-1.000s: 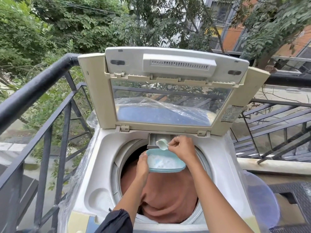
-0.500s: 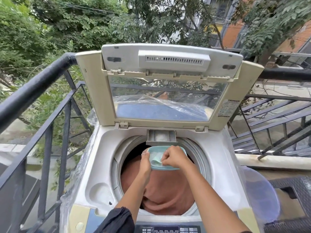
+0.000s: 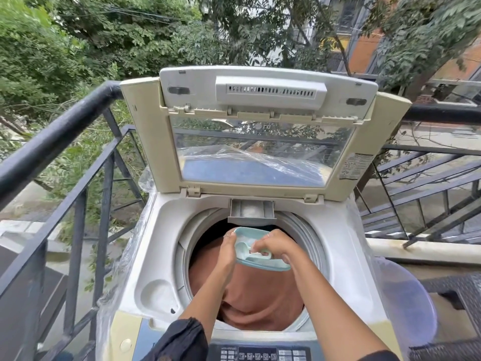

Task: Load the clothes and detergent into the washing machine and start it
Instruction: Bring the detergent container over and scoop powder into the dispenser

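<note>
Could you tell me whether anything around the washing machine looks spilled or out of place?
Nothing looks spilled. The detergent drawer stands pulled out over the drum with white powder inside, and clear plastic wrap clings to the machine's left side, which looks a little odd.

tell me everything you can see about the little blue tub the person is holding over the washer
The tub is a small, shallow, oval container in pale blue-green, plastic by its look, open with no lid. It is tilted, held over the washer drum above the brown clothes. The left hand grips its left rim; the right hand reaches inside, holding a matching pale scoop. Whitish powder seems to line the inside.
</note>
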### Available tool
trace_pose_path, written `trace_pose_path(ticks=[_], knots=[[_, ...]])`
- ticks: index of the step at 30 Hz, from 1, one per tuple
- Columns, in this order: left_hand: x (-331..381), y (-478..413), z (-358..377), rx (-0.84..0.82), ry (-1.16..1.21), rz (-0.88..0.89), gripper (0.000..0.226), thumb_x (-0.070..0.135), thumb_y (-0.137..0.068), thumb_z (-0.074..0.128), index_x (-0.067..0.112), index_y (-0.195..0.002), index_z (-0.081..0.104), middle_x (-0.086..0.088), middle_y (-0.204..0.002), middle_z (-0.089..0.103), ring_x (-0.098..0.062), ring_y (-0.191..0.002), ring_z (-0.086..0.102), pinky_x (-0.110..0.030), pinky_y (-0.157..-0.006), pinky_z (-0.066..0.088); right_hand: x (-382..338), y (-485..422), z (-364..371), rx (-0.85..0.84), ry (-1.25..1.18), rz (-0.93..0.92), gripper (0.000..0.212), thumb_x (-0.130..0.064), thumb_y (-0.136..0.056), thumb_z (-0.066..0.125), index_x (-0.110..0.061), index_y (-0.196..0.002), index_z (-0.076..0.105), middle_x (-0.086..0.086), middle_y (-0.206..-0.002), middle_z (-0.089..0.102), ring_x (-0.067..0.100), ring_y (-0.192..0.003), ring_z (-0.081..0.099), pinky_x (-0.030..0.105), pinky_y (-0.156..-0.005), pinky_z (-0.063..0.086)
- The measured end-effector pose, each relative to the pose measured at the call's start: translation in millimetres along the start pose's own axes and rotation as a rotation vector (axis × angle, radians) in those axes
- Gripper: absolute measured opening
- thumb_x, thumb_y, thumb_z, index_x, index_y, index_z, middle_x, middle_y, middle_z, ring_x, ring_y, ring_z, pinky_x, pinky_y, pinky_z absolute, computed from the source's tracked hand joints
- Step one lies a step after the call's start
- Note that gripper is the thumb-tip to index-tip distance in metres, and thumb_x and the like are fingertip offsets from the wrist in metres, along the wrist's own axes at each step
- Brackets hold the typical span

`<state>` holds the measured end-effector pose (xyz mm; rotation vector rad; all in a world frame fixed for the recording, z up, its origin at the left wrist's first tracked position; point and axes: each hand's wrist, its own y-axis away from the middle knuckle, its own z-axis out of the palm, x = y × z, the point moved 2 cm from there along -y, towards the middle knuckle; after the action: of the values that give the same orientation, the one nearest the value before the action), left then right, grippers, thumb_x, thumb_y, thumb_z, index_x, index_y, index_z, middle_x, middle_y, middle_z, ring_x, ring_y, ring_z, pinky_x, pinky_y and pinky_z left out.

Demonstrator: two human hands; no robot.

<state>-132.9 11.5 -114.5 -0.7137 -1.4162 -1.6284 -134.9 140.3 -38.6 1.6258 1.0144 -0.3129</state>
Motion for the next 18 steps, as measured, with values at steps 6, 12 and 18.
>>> trace_pose_path(ticks=[6,12,18], knots=[[-3,-5,-5,0.014,0.031,-0.004,0.026,0.024,-0.1,0.034,0.02,-0.109,0.057,-0.014,-0.114,0.061,-0.029,-0.101,0.057,-0.042,-0.089,0.044,14,-3,3,-0.083,-0.412,0.122,0.015,0.0,-0.066,0.074,-0.003,-0.074,0.062,0.007,-0.06,0.065,0.016,-0.055,0.062,0.027,-0.057,0.049],[-11,-6,-10,0.099,0.044,0.008,0.028,0.024,-0.1,0.032,0.024,-0.108,0.059,-0.013,-0.118,0.061,-0.029,-0.108,0.057,-0.043,-0.093,0.044,4,-3,-15,-0.017,-0.597,0.08,0.023,0.007,-0.083,0.058,-0.004,-0.063,0.057,-0.002,-0.038,0.053,0.003,-0.031,0.047,0.013,-0.035,0.034],[-11,-7,-11,0.116,-0.004,-0.008,0.033,0.027,-0.099,0.031,0.021,-0.118,0.058,-0.012,-0.122,0.062,-0.032,-0.115,0.057,-0.05,-0.103,0.042,-26,4,-39,0.101,-0.698,-0.006,0.02,0.006,-0.082,0.059,-0.004,-0.065,0.06,-0.004,-0.039,0.057,0.002,-0.033,0.049,0.012,-0.035,0.033]])
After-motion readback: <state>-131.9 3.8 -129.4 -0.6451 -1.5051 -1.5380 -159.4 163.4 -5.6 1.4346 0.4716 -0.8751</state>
